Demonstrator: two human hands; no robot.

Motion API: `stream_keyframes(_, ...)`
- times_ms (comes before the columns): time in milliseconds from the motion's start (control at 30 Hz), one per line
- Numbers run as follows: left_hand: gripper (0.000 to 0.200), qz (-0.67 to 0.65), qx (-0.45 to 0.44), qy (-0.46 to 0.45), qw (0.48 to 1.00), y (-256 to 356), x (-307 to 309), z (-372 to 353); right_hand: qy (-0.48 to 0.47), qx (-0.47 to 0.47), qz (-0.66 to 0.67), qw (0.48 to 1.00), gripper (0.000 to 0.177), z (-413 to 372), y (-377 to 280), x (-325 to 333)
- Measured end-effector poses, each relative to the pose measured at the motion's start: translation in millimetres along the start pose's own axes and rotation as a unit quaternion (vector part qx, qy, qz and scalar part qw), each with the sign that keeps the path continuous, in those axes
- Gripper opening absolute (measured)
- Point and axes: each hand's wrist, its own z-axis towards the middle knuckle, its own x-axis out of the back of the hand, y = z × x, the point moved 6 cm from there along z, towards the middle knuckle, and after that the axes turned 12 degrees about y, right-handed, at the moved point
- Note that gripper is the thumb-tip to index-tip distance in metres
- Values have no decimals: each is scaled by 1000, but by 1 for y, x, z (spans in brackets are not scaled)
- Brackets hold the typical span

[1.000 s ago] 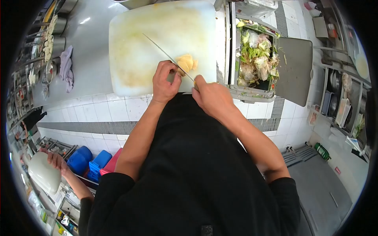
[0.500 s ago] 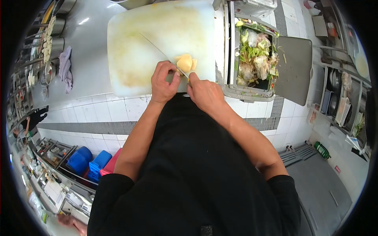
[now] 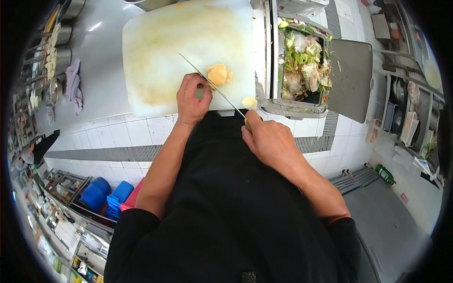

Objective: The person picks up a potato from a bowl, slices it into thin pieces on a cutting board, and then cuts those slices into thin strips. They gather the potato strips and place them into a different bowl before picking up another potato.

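Note:
On the pale cutting board point(image 3: 160, 52) lies a small pile of thin, pale yellow vegetable slices point(image 3: 218, 74). My left hand point(image 3: 192, 96) is closed at the board's near side, fingertips curled on a pale yellow vegetable piece point(image 3: 211, 87) that they mostly hide. Right beside those fingers the long blade of a knife point(image 3: 226, 98) slants across the board, its tip pointing away to the left. The knife's handle is in my right hand point(image 3: 270, 137), closed beyond the near edge. One loose slice point(image 3: 249, 103) rests at the board's near right corner.
A bin of vegetable scraps and plastic bags point(image 3: 304, 68) stands right of the board, beside a grey flat panel point(image 3: 350, 80). On the steel counter point(image 3: 101, 56) to the left are a purple cloth point(image 3: 74, 85) and a ladle point(image 3: 55, 90). Blue containers point(image 3: 96, 193) sit lower left.
My right hand has drawn the knife back toward me and to the right. The loose slice at the near corner now shows. My left hand keeps nearly the same place on the board.

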Motion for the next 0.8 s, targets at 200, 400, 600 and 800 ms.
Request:
stream_keyframes(200,22,8,1,-2,1000,-1,1,0,5,11,-6,1000,20,8,2,-11)
stream_keyframes(400,22,11,16,-3,1000,-1,2,-1,80,30,5,996,23,64,16,-78)
stream_keyframes(600,21,2,0,5,1000,3,3,-1,52,20,30,998,23,56,8,-52)
stream_keyframes(800,20,7,19,3,1000,0,2,-3,11,12,14,1000,23,9,-1,-7)
